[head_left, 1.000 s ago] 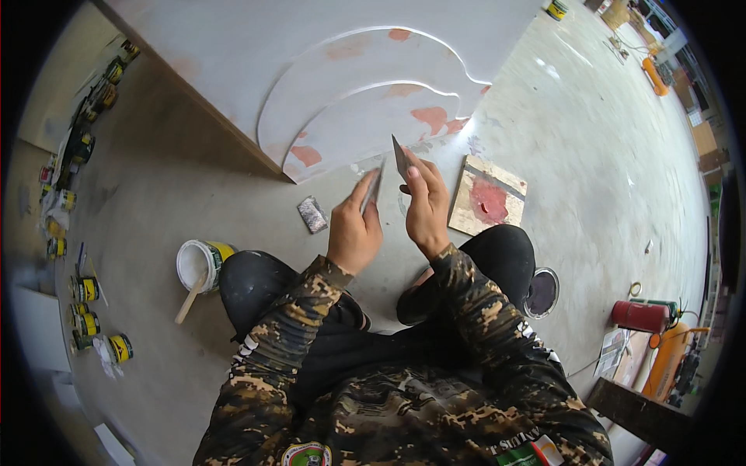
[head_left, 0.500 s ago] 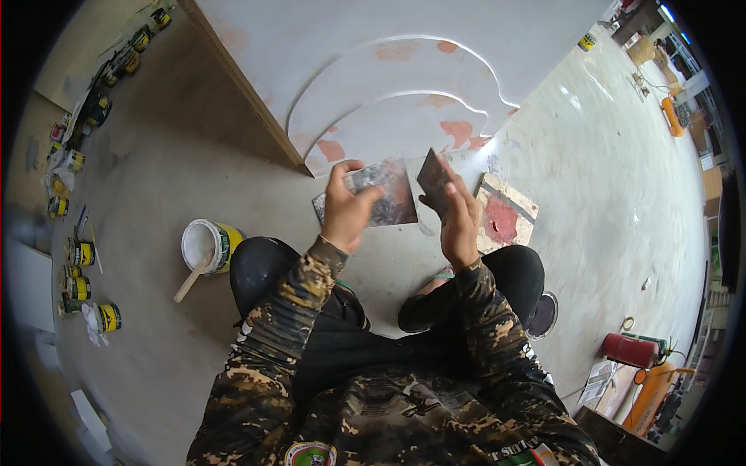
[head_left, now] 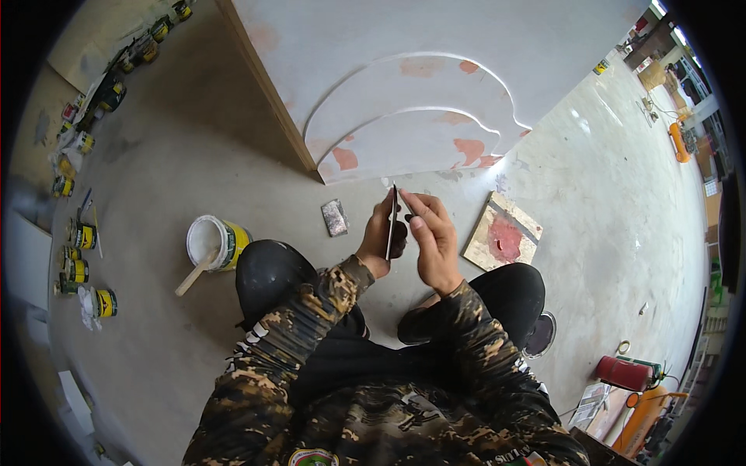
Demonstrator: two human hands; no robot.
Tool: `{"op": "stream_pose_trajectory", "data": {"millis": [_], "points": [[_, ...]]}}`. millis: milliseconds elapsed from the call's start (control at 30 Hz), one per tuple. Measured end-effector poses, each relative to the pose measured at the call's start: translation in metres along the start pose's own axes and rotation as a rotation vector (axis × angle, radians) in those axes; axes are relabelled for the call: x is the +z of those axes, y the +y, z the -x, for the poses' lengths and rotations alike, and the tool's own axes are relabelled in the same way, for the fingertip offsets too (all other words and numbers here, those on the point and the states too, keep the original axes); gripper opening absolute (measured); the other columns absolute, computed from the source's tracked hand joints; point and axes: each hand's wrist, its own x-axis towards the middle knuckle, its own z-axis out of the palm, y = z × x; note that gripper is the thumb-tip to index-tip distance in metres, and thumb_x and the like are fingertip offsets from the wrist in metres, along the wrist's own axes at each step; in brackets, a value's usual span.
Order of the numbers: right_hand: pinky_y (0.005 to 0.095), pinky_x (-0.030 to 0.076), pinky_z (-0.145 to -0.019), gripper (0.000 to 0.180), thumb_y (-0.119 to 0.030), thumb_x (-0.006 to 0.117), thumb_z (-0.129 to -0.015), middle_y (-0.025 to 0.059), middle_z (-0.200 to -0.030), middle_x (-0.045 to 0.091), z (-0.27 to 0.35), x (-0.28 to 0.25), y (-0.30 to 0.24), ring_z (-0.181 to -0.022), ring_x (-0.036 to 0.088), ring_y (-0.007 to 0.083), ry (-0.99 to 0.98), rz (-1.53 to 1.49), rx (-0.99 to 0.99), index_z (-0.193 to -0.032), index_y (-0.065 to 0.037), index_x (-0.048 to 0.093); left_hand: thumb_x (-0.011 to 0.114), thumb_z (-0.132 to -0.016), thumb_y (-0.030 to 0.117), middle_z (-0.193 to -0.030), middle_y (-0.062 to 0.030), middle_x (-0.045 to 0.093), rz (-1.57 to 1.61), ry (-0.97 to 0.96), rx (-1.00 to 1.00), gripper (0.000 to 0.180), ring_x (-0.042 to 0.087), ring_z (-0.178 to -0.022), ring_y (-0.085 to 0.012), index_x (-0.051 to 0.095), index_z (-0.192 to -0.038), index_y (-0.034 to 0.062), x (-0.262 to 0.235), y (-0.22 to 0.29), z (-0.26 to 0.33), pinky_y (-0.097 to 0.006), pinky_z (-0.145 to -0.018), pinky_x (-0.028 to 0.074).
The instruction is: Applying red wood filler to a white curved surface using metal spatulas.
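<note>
In front of me, my left hand [head_left: 379, 241] grips a thin flat metal scraper plate [head_left: 391, 225], turned nearly edge-on. My right hand [head_left: 437, 239] is close against its right side, thumb bent and fingers reaching to the plate's upper edge. Something small and dark shows by those fingertips; whether a second plate is in that hand I cannot make out. Left of my hands, a small grey metal plate [head_left: 335, 218] lies on the floor. To the right is a board [head_left: 480, 247] with reddish putty [head_left: 505, 238] spread on it.
A white panel [head_left: 373, 35] with curved raised lines and reddish patches stands ahead. At my left is an open tub [head_left: 233, 245] with a wooden stick [head_left: 196, 273] in it. Several cans [head_left: 106, 303] line the far left. A red cylinder [head_left: 624, 373] lies at the right.
My hands have come together. The plate in my left hand has turned from broad face to edge-on. The dark plate that showed in my right hand is no longer clearly seen.
</note>
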Motion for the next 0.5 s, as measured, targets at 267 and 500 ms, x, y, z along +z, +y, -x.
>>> {"op": "stream_pose_trajectory", "data": {"millis": [267,500], "points": [[0.0376,0.050,-0.091,0.037,-0.014,0.051,-0.100,0.0186,-0.123,0.059,0.000,0.002,-0.013,-0.105,0.063,0.0306,0.064,0.105,-0.036,-0.134,-0.005,0.064,0.052,-0.100,0.054,-0.054,0.0046,0.038,-0.015,-0.103,-0.065,0.033,0.033,-0.039,-0.0104,0.053,-0.098,0.0201,-0.008,0.008,0.000,-0.024,-0.037,0.025],[0.0378,0.052,-0.085,0.039,-0.011,0.053,-0.099,0.0182,-0.127,0.055,0.010,0.013,-0.026,-0.096,0.064,0.0278,-0.007,0.065,-0.133,-0.136,-0.004,0.061,0.042,-0.103,0.049,-0.078,0.0016,0.056,-0.353,-0.133,0.525,0.039,0.054,-0.059,-0.0082,0.059,-0.106,0.0145,-0.001,-0.009,-0.001,-0.022,-0.048,0.043]]}}
